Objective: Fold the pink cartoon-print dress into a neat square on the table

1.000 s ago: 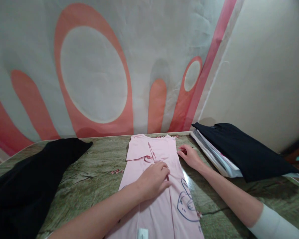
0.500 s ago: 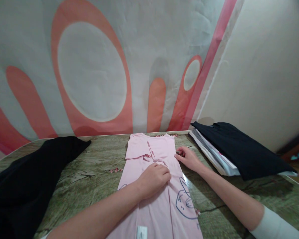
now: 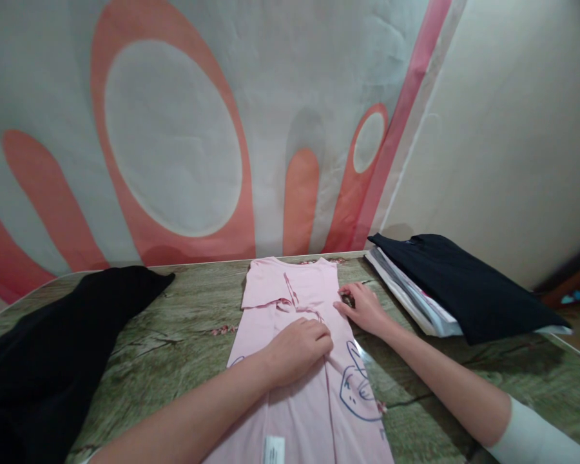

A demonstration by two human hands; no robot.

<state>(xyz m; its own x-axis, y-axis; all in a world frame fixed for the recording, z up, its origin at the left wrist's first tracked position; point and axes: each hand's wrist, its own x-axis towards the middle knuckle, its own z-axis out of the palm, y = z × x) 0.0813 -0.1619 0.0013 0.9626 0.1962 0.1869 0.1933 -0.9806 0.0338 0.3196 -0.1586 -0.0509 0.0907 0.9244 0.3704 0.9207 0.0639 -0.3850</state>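
Note:
A pink T-shirt (image 3: 290,406) lies lengthwise before me, its sides folded in towards the middle and its neckline at the far end. A dark line drawing shows on its right part and a white label near the front. My left hand (image 3: 297,348) rests on the middle of the shirt, fingers curled down and closed on the fabric; the fingertips are partly hidden. At the shirt's upper right edge is my right hand (image 3: 365,307), with thumb and forefinger apart and the thumb tip touching the edge.
A stack of folded clothes with a black garment (image 3: 444,277) on top sits to the right. Another black garment (image 3: 67,341) lies crumpled at the left. The wood-patterned tabletop (image 3: 188,335) meets a wall with orange and pink shapes at the back.
My right thumb and forefinger have spread slightly at the shirt's edge. My left hand stays on the shirt. The view has shifted a little.

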